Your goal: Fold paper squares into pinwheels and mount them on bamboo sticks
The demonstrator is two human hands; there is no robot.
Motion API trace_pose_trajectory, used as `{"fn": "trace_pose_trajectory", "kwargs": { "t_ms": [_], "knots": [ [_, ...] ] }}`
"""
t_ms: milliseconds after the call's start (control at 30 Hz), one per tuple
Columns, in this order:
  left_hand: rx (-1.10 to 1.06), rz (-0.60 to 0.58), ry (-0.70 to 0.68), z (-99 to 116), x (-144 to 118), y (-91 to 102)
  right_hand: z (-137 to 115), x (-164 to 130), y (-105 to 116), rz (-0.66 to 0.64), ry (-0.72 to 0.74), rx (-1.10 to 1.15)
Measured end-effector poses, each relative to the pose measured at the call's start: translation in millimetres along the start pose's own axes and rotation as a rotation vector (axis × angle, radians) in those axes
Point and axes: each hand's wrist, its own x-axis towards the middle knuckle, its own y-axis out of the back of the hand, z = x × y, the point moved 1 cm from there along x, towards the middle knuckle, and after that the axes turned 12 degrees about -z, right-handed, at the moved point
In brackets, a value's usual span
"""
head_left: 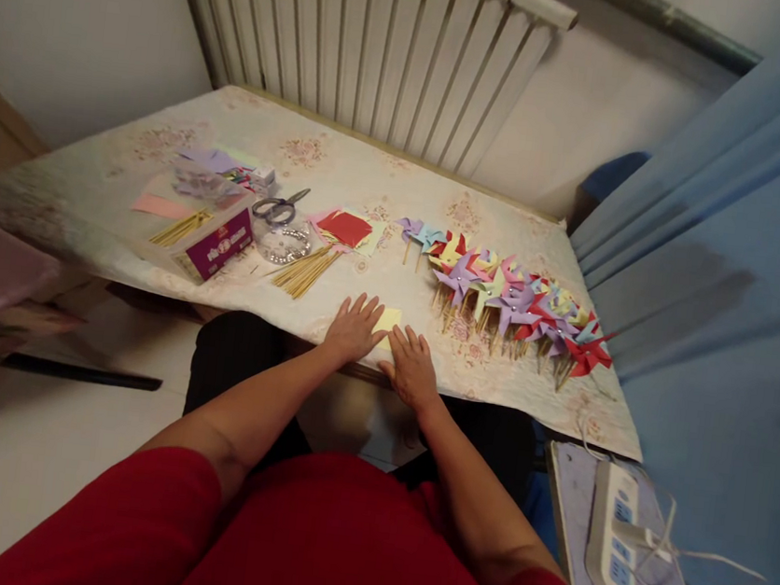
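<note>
A small pale yellow sheet of paper (390,321) lies flat at the table's near edge. My left hand (353,328) rests on its left side with fingers spread. On its lower right side lies my right hand (411,368), fingers stretched out and touching the paper. Beyond my left hand sit a fanned bundle of thin wooden sticks (306,272) and a stack of coloured paper squares, red on top (345,228). Part of the yellow sheet is hidden under my hands.
Many finished paper pinwheels (516,302) on sticks crowd the table's right side. To the left are scissors (279,208), a clear dish of small shiny pieces (285,245), a purple-labelled box (218,240) and more sticks (181,227). A power strip (616,534) with cables lies at lower right.
</note>
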Motion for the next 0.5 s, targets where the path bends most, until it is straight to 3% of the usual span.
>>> {"fn": "trace_pose_trajectory", "kwargs": {
  "t_ms": [500],
  "knots": [
    [0.008,0.014,0.002,0.3,0.4,-0.2,-11.1,-21.2,-7.9,0.015,-0.042,-0.019]
  ]
}}
